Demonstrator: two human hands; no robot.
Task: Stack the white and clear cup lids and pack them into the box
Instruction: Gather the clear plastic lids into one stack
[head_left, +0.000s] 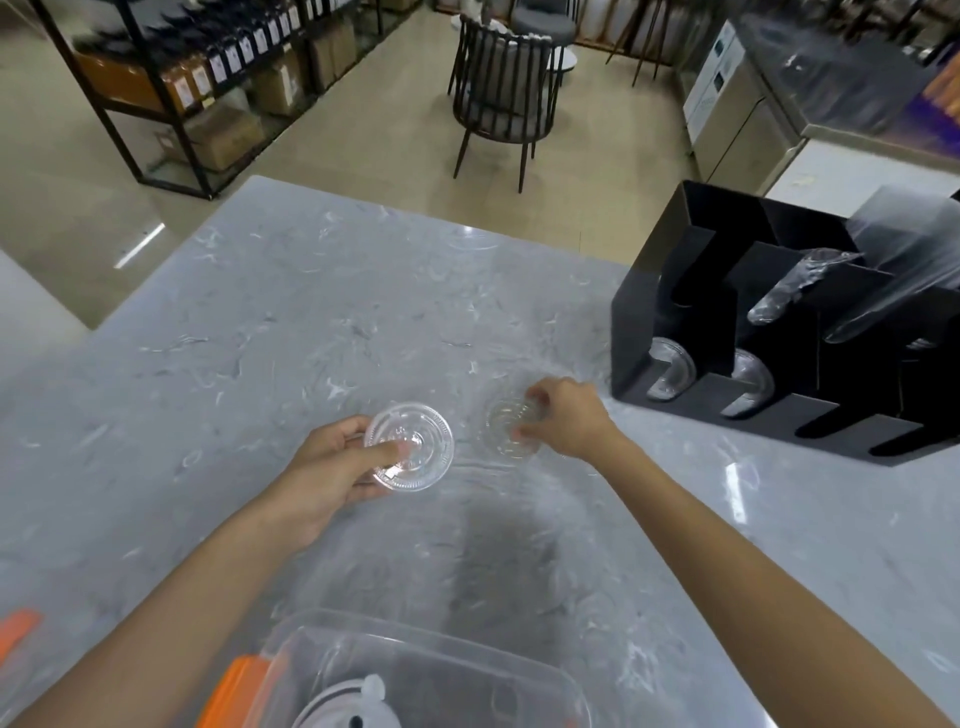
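Observation:
My left hand (332, 467) holds a clear cup lid (410, 447) just above the marble table, thumb pressed on its top. A little to the right, my right hand (563, 418) pinches a second clear lid (506, 428) that lies flat on the table. A clear plastic box (431, 670) with orange clasps sits at the near edge, below both hands. White lids (348, 712) rest inside the box at the bottom of the view.
A black cup-and-lid organizer (691, 322) stands at the right on the grey marble table (311, 322), with clear lids in its front slots and plastic-wrapped cup stacks. An orange object (18, 631) lies at the left edge. Beyond the table are a chair and shelving.

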